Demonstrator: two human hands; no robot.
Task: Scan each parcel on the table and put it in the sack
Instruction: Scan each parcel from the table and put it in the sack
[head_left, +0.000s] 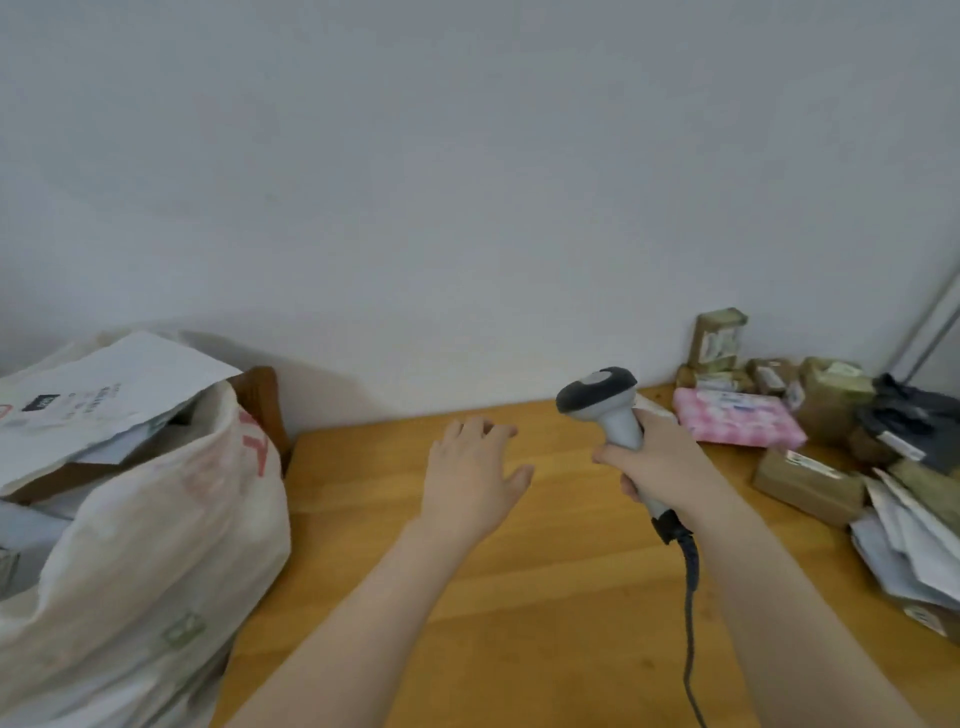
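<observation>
Parcels (737, 423) at right edge of table (545, 623)

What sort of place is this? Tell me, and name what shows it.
Probably a small parcel-sorting or mailroom spot. Labelled parcels are heaped on the wooden table, the sack beside it is stuffed with mailers, and the right hand grips a corded scanner.
</observation>
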